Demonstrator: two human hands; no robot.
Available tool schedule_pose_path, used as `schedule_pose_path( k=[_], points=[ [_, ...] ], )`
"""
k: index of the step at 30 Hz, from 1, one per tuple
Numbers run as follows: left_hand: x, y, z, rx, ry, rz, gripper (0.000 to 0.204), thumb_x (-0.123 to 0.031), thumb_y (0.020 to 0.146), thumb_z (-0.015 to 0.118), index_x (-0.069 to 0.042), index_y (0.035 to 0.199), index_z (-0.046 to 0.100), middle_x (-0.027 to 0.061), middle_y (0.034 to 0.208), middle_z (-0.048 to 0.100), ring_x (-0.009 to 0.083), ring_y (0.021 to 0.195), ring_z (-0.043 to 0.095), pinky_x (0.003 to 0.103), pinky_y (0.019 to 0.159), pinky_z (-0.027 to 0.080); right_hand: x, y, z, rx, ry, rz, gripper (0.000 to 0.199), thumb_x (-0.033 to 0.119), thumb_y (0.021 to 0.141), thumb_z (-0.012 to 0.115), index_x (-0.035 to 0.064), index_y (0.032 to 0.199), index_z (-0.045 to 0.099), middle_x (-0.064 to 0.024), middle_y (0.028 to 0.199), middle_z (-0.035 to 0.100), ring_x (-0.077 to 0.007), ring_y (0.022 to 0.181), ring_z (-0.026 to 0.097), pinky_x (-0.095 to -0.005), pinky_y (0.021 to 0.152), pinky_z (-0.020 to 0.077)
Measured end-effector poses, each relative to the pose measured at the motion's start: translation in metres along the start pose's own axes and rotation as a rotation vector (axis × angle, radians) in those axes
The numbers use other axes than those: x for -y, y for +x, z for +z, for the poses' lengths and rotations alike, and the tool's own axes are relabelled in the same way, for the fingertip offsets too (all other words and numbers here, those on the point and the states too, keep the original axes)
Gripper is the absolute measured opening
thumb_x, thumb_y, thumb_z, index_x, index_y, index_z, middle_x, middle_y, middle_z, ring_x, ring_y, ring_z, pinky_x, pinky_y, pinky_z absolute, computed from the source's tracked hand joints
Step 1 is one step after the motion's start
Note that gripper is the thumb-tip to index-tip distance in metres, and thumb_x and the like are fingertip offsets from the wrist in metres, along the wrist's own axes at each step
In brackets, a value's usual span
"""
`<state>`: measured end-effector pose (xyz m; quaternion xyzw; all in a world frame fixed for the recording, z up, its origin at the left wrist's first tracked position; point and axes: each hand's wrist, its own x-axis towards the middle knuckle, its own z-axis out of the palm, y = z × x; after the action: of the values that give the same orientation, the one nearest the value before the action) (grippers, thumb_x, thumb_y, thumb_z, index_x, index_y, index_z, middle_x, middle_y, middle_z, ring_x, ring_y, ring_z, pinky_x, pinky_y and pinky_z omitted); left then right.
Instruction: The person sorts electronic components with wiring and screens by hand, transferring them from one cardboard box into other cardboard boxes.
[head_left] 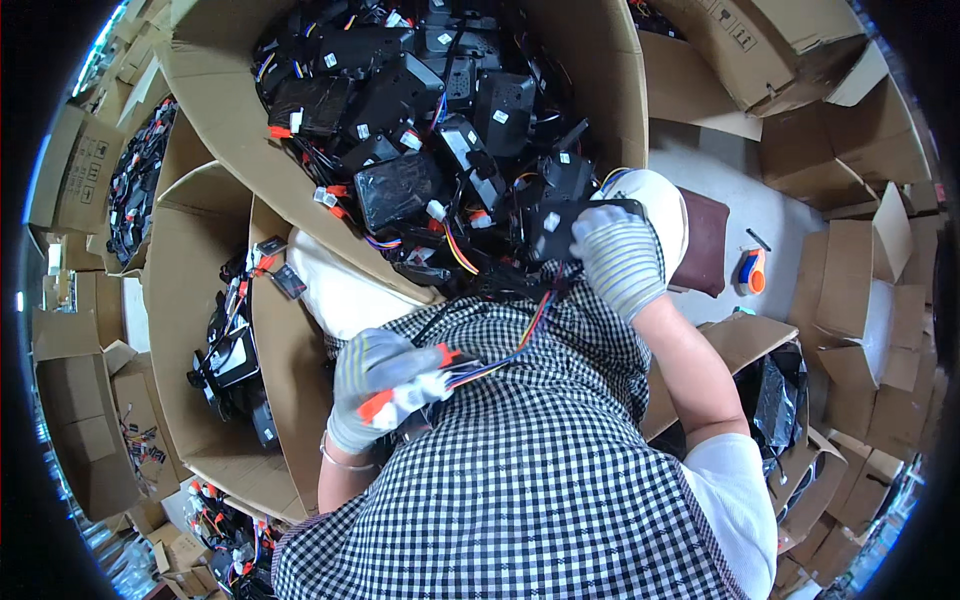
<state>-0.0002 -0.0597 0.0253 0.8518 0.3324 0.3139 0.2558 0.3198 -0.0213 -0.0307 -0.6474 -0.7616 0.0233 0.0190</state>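
Left hand point(375, 385) in grey knit glove clamped on red and white plastic connectors point(410, 395) of multicoloured wire bundle point(520, 340), running up-right to black plastic module point(560, 215) gripped by gloved right hand point(620, 260) over lap, beside large cardboard box point(610, 90).

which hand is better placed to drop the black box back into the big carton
Right. The right hand already grips the black box beside the big carton, while the left hand sits lower, busy holding the wire plugs.
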Motion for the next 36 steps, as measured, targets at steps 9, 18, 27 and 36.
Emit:
schedule_pose_path(
  k=[9,18,27,36],
  points=[
    [-0.014,-0.007,-0.009,-0.043,-0.068,0.096,0.028,-0.033,0.074,0.072,-0.010,0.088,0.065,0.0064,0.072,0.060,0.0243,0.067,0.061,0.040,0.073,0.051,0.011,0.033,0.010,-0.675,2.313,0.193,0.027,0.020,0.085,0.066,0.0060,0.107,0.060,-0.0053,0.102,0.064,-0.0168,0.094,0.060,-0.0341,0.085,0.0499],
    [-0.005,-0.013,-0.002,-0.020,-0.119,-0.135,0.026,-0.028,0.071,0.070,-0.011,0.091,0.070,0.0051,0.079,0.062,0.0225,0.073,0.058,0.034,0.065,0.046,0.047,0.055,0.066,-0.306,2.577,0.286,0.030,0.024,0.089,0.061,0.0105,0.115,0.056,-0.0028,0.108,0.062,-0.0174,0.099,0.059,-0.0365,0.087,0.0486],
    [-0.007,-0.006,-0.008,0.012,0.076,-0.255,0.033,-0.035,0.076,0.068,-0.008,0.094,0.066,0.0088,0.070,0.056,0.0254,0.058,0.054,0.035,0.053,0.042,0.085,-0.036,-0.009,0.335,1.228,-0.694,0.042,0.034,0.092,0.049,0.0043,0.121,0.053,-0.0170,0.099,0.060,-0.0318,0.094,0.058,-0.0396,0.084,0.0467],
    [-0.009,-0.051,-0.032,0.230,0.192,-0.462,0.032,-0.026,0.068,0.068,-0.010,0.096,0.068,0.0089,0.063,0.051,0.0284,0.056,0.050,0.039,0.051,0.038,0.143,-0.011,-0.020,0.461,0.852,-0.831,0.022,0.034,0.088,0.053,0.0130,0.092,0.057,-0.0090,0.069,0.059,-0.0280,0.062,0.060,-0.0395,0.053,0.0467]
  ],
)
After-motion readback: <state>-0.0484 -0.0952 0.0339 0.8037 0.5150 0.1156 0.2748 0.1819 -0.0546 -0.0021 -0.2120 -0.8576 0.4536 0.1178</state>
